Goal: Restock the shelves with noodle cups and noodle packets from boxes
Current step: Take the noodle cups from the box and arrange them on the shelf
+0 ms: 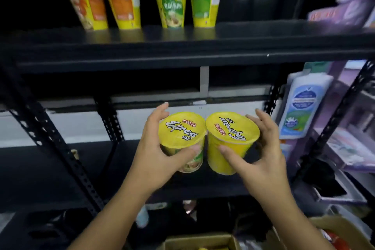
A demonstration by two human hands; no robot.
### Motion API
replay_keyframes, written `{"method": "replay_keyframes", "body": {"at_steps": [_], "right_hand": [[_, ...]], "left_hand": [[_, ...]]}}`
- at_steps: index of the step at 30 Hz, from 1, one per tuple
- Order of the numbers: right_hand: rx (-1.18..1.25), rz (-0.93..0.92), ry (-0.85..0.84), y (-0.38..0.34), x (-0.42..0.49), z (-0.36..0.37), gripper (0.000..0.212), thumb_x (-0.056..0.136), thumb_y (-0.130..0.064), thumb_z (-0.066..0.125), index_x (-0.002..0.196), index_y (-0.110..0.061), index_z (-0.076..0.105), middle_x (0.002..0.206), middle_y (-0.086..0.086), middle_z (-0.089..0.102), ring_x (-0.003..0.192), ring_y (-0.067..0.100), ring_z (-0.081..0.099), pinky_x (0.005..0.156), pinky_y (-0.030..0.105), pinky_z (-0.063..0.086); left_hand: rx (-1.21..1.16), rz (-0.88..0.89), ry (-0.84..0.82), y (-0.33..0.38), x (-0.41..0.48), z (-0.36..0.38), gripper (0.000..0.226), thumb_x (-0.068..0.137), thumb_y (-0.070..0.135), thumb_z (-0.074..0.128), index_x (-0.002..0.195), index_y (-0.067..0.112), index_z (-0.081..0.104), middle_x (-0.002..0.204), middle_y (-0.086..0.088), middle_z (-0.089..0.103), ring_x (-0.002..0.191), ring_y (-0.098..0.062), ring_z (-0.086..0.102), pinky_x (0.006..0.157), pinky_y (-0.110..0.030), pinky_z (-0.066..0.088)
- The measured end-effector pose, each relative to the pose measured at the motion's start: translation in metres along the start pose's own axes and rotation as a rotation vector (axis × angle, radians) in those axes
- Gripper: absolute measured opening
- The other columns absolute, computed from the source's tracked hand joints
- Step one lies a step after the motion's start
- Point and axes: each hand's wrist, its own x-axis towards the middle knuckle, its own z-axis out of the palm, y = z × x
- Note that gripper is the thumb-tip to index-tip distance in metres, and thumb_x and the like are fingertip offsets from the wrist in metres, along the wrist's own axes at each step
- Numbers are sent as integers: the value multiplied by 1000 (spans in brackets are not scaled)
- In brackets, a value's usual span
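Two yellow noodle cups with "Express Cup" lids are held side by side in front of the middle shelf. My left hand [156,152] grips the left noodle cup [181,130], which has a green label on its side. My right hand [257,158] grips the right noodle cup [231,131], thumb across its yellow wall. The two cups touch at their rims. On the upper shelf [182,46] stand stacked yellow noodle cups, orange-labelled ones [121,6] at the left and green-labelled ones [172,6] beside them.
The black metal rack has a bare middle shelf [60,164] behind the cups and slotted diagonal posts [50,134]. Lotion bottles [302,107] and purple packs [351,0] fill the right-hand rack. Open cardboard boxes [198,241] sit at the bottom edge.
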Motion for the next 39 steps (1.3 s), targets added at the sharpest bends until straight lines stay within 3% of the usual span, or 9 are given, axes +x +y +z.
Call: {"method": "replay_keyframes", "body": {"at_steps": [4,8,14,19,23,27,31,34,39], "right_hand": [[83,-80,3,-43,52,-1,93,69,-49,91,144,-52,36,139,-19,55,126,11,58,106,45,49],[113,-170,2,-85,101,-9,90,68,-48,85,144,-48,38,132,-24,58,120,0,60,96,22,52],[140,-240,-54,-129,177,-22,85,73,-51,84,144,-51,37,127,-28,59,113,-9,60,85,15,52],[119,-214,-113,-127,233,-20,83,77,-50,85,144,-52,36,124,-33,54,105,-22,54,80,14,47],[99,-195,-166,-118,263,-19,84,80,-44,85,147,-47,35,118,-35,52,97,-29,51,69,3,46],[79,-180,-190,-109,279,-19,84,82,-43,83,149,-43,33,114,-36,50,93,-33,49,66,-1,44],[31,-168,-284,-95,281,-21,88,81,-47,83,148,-49,26,117,-31,59,100,-22,57,79,12,50],[-64,-180,-334,-89,284,-22,83,79,-48,84,138,-53,26,119,-23,63,100,-8,64,77,15,52],[-126,-141,-307,-94,288,-21,68,76,-47,86,122,-42,35,113,-14,65,95,0,66,69,14,53]], "left_hand": [[-52,105,49,47,44,-22,103,63,58,89,148,55,30,137,31,48,126,1,56,99,-29,51],[-122,196,117,90,86,-37,98,61,59,88,144,56,35,138,22,53,122,-4,61,95,-35,56],[-151,273,212,142,142,-41,93,66,64,87,144,51,38,136,16,56,119,0,63,90,-31,58],[-116,220,256,161,186,-31,85,65,59,86,136,58,39,128,24,54,108,11,61,90,-29,57],[-70,143,264,161,214,-23,98,63,57,87,146,46,37,131,21,52,110,5,58,91,-32,55],[-8,93,240,158,227,-16,93,72,56,85,148,45,33,130,21,53,111,3,58,96,-35,54],[27,53,129,150,227,-18,104,81,52,80,158,45,11,137,16,55,115,-1,60,94,-26,51],[106,46,24,142,227,-26,115,83,42,82,158,45,-5,137,19,50,112,4,58,85,-14,46],[117,53,-44,130,240,-36,105,79,42,86,150,48,10,133,18,57,111,0,65,85,-17,54]]}}
